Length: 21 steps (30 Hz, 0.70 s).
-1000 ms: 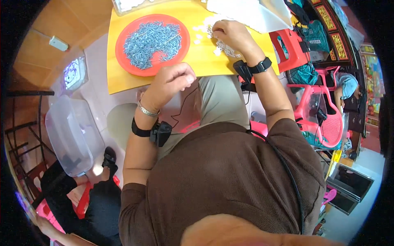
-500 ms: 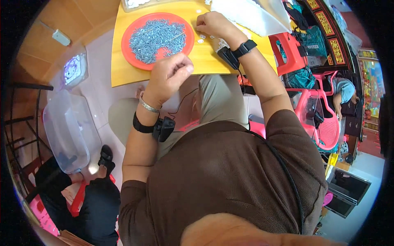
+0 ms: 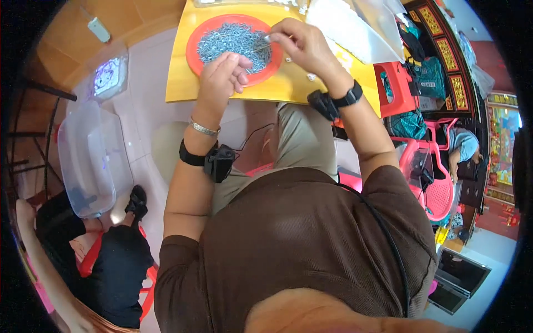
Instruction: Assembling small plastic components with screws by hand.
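On the yellow table (image 3: 180, 77) is a round red plate (image 3: 194, 62) heaped with small silvery nails (image 3: 227, 41). Above the plate's right side my right hand (image 3: 308, 47) pinches a small white plastic piece (image 3: 267, 39) between thumb and fingers. A thin nail-like line shows beside that piece, too fine to be sure of. My left hand (image 3: 219, 80) is at the plate's near edge, palm turned inward and fingers curled. Whatever it holds, if anything, is hidden. Several loose white pieces (image 3: 311, 77) lie on the table near my right wrist.
A translucent bin (image 3: 355, 33) with white contents stands at the table's right. To the right are a red stool (image 3: 391, 89) and a pink chair (image 3: 441, 194). A clear plastic tub (image 3: 86, 166) is at left on the floor, near a seated person's dark-clothed legs (image 3: 116, 272).
My right hand has lifted from the loose white pieces with one pinched and come to the plate's right side. My left hand has turned, its fingers now toward the nails. The view has shifted slightly.
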Each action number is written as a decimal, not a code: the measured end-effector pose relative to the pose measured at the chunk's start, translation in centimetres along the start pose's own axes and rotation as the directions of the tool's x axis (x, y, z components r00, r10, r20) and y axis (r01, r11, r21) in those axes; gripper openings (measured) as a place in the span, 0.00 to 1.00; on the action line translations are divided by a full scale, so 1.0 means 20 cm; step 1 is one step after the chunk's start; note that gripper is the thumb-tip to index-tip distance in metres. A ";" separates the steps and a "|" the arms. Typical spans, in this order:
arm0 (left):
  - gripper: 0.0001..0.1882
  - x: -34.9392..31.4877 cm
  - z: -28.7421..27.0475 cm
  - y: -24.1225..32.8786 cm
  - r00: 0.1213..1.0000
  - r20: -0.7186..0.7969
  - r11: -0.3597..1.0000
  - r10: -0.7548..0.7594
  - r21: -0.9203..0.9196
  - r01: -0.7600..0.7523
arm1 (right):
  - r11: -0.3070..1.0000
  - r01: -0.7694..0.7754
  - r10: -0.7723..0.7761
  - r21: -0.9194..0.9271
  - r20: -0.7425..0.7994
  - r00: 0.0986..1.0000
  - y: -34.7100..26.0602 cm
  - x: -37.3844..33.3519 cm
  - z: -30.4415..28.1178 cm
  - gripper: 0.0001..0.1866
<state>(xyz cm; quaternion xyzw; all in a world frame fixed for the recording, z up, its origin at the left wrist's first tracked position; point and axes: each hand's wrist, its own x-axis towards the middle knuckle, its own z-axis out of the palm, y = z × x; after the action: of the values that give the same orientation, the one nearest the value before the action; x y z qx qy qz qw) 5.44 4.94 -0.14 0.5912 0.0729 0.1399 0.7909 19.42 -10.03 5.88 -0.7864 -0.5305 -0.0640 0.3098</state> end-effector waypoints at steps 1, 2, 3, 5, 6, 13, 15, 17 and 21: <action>0.18 -0.01 0.01 0.00 0.998 0.046 0.999 -0.044 -0.030 0.045 | 0.993 0.113 -0.113 0.012 -0.006 0.994 -0.06 0.00 0.03 0.05; 0.19 0.00 0.03 0.00 0.991 0.099 0.994 -0.088 -0.058 0.094 | 0.975 0.220 -0.220 0.022 -0.017 0.975 -0.10 -0.01 0.05 0.04; 0.19 -0.01 0.04 0.00 0.987 0.111 0.989 -0.120 -0.074 0.129 | 0.973 0.231 -0.231 -0.009 0.029 0.973 -0.15 -0.02 0.05 0.06; 0.18 -0.02 0.07 0.00 0.986 0.142 0.984 -0.085 -0.142 0.105 | 0.964 0.263 -0.263 -0.022 0.011 0.965 -0.19 -0.03 0.06 0.06; 0.18 -0.02 0.07 0.00 0.984 0.174 0.974 -0.048 -0.211 0.085 | 0.956 0.291 -0.291 -0.037 -0.005 0.957 -0.20 -0.03 0.06 0.06; 0.11 0.00 0.02 -0.01 0.964 0.264 0.924 -0.039 -0.358 0.135 | 0.969 0.176 -0.175 0.171 -0.021 0.984 -0.23 -0.06 0.06 0.09; 0.10 0.01 0.02 -0.03 0.965 0.258 0.922 -0.035 -0.364 0.131 | 0.976 0.144 -0.144 0.161 -0.014 0.989 -0.23 -0.07 0.07 0.10; 0.09 0.01 0.03 -0.04 0.967 0.251 0.922 -0.033 -0.367 0.127 | 0.982 0.114 -0.114 0.153 -0.010 0.993 -0.23 -0.08 0.08 0.11; 0.09 0.01 0.04 -0.02 0.978 0.193 0.935 -0.073 -0.327 0.135 | 0.990 0.105 -0.108 0.099 0.023 0.994 -0.22 -0.08 0.08 0.11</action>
<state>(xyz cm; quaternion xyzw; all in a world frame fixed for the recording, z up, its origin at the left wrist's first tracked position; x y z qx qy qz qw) 5.89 4.15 -0.33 0.4518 0.0080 0.0548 0.8904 14.50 -9.39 5.73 -0.7419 -0.5785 -0.0432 0.3362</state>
